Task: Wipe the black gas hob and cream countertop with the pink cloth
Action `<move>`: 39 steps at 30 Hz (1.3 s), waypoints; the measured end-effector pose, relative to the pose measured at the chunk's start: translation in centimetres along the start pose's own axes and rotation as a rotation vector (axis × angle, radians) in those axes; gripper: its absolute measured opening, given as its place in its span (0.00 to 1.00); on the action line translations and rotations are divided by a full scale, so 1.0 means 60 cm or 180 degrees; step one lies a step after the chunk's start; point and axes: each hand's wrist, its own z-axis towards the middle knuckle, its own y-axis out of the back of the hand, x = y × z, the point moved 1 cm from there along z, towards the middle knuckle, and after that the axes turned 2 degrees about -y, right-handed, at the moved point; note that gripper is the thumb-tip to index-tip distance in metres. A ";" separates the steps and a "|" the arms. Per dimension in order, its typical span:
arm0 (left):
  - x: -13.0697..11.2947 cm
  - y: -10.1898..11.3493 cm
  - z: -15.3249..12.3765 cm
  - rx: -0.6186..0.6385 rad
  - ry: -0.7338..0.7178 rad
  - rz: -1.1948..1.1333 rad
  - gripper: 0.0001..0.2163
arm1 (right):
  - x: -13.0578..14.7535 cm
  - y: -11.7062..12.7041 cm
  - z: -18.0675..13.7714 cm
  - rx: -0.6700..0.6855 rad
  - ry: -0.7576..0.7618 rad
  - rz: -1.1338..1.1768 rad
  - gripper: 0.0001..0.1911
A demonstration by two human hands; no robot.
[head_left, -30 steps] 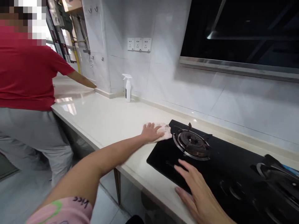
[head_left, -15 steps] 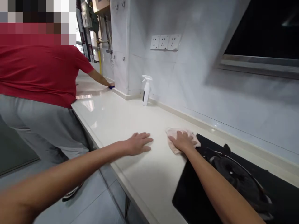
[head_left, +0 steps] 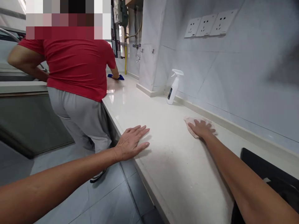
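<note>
Person nearby: person in a red T-shirt point(head_left: 74, 70) at 10 o'clock, leaning over a blue cloth point(head_left: 115, 77) on the far surface.
Left hand point(head_left: 132, 143): open, fingers spread, palm flat on the cream stone surface point(head_left: 168, 161) at 7 o'clock, holding nothing.
Bottle: white plastic trigger spray bottle point(head_left: 174, 87) at 1 o'clock, upright near the wall.
Right hand point(head_left: 201, 129): open, palm down, pressing the cloth without gripping it.
Cloth: crumpled pale pink cloth point(head_left: 190, 124) at 3 o'clock, bunched under the palm, its edges rumpled.
Hob: black gas hob point(head_left: 263, 161) at 4 o'clock.
Risk: a rightward sweep could snag the cloth on the hob's edge; a wide arm swing could topple the bottle.
</note>
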 end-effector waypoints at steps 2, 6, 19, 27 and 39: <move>-0.001 0.003 0.000 0.0052 0.0048 -0.0050 0.32 | 0.089 -0.015 -0.017 0.0189 0.0300 -0.0011 0.41; 0.000 0.000 0.000 -0.0061 0.0118 -0.0202 0.34 | 0.244 -0.037 -0.113 0.0451 0.1043 -0.0064 0.35; -0.033 0.028 0.054 0.0256 0.1190 -0.0827 0.34 | 0.085 0.012 -0.524 0.0303 0.2912 0.0134 0.26; -0.075 0.007 0.047 -0.0064 0.0726 -0.0272 0.33 | -0.092 0.040 -0.339 0.0347 0.1008 -0.0705 0.29; -0.063 0.004 0.055 -0.0171 0.0933 -0.0787 0.37 | 0.058 0.014 -0.163 0.0559 0.0344 -0.0772 0.37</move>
